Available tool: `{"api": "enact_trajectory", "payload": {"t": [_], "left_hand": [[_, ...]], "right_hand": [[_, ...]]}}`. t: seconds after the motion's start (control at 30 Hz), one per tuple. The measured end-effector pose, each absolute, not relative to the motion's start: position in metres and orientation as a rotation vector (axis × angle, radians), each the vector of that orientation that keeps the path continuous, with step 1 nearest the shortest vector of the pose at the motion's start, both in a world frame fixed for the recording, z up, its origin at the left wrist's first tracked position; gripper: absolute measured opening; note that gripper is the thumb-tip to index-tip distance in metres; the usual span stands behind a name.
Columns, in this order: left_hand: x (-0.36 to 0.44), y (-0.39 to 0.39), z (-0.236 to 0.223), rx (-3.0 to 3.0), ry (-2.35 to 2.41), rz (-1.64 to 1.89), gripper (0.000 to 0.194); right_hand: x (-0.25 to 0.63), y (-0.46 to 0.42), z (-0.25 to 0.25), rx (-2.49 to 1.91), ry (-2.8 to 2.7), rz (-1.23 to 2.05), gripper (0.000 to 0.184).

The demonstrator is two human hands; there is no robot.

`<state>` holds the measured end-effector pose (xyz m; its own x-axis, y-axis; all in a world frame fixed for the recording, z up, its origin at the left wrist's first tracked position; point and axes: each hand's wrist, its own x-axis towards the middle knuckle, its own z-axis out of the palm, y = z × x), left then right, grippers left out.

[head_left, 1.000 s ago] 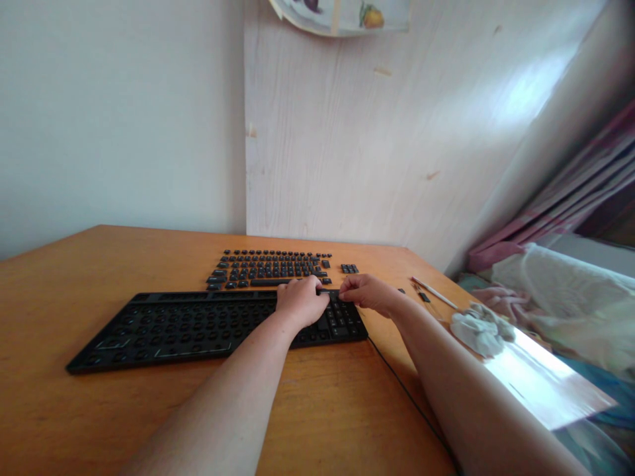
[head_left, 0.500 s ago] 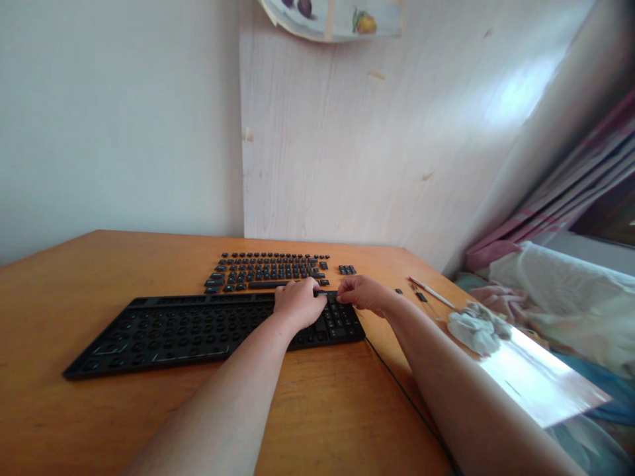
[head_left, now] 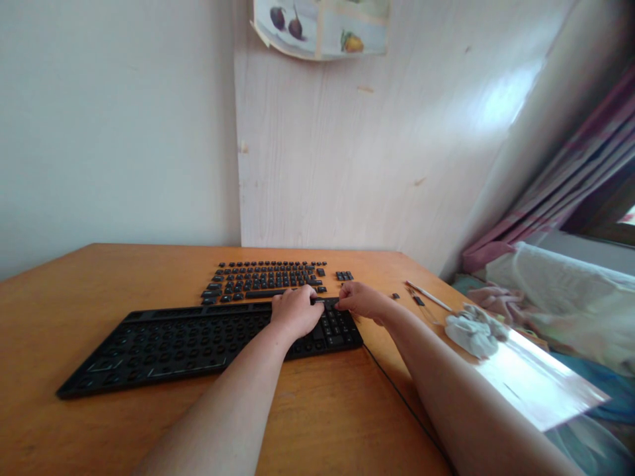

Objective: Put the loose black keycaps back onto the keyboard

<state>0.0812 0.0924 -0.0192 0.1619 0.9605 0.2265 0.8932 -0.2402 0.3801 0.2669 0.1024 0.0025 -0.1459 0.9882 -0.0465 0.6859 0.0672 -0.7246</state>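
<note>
A black keyboard (head_left: 171, 340) lies across the desk; most of its left and middle shows bare key sockets, while keycaps sit in the number pad (head_left: 335, 325) at its right end. My left hand (head_left: 296, 312) rests over the keyboard just left of that pad, its fingers curled and thumb close to the forefinger. At the pad's top edge, my right hand (head_left: 362, 301) is closed in a pinch. Whatever either hand's fingertips hold is too small or hidden to make out. Behind the keyboard, loose black keycaps (head_left: 270, 277) lie in rows.
A small block of keycaps (head_left: 344, 275) lies behind my right hand. To the right are a single keycap (head_left: 395, 295), a thin white stick (head_left: 429, 295), a crumpled pale cloth (head_left: 473, 330) and a shiny white sheet (head_left: 536, 377). A cable (head_left: 397, 391) runs under my right forearm.
The view has tilted up slightly, so the desk sits lower in it. Both hands stay at nearly the same place on the keyboard, with only slight finger movement.
</note>
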Motion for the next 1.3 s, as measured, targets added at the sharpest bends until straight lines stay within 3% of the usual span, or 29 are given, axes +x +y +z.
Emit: {"api": "enact_trajectory", "payload": {"t": [1.07, 1.3], "left_hand": [[0.081, 0.095, -0.024, 2.265, 1.817, 0.679, 0.031], [0.08, 0.095, -0.022, 2.27, 1.815, 0.686, 0.028]], "right_hand": [[0.273, 0.102, 0.005, -1.69, -2.053, 0.745, 0.015], [0.319, 0.105, 0.022, -1.67, -1.771, 0.645, 0.017]]}}
